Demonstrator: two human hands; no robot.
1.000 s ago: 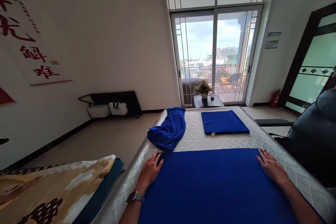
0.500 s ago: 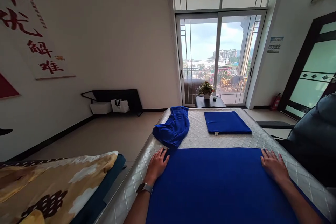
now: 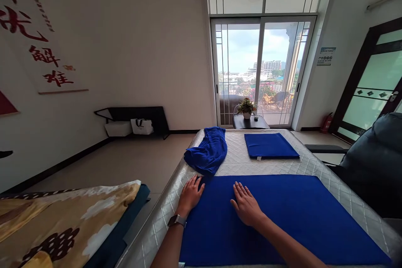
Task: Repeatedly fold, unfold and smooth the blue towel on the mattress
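Note:
A blue cloth (image 3: pixel 289 213) lies spread flat over the near part of a white quilted mattress (image 3: pixel 235 155). My left hand (image 3: pixel 190 194) rests on the cloth's far left corner, fingers extended, a watch on the wrist. Flat on the cloth, left of its middle, lies my right hand (image 3: pixel 246 205) with its fingers stretched out. Beyond my left hand is a crumpled blue cloth (image 3: pixel 209 150). A neatly folded blue cloth (image 3: pixel 270 145) with a small white tag sits farther back on the right.
A patterned blanket (image 3: pixel 78 217) covers a second bed at the lower left. Behind the mattress, a small table (image 3: pixel 249 122) holds a potted plant (image 3: pixel 246 108) before glass doors. A dark padded chair (image 3: pixel 377 155) stands at the right edge.
My right hand has moved left from the spread cloth's far right corner to left of its middle. My left hand has stayed near the far left corner.

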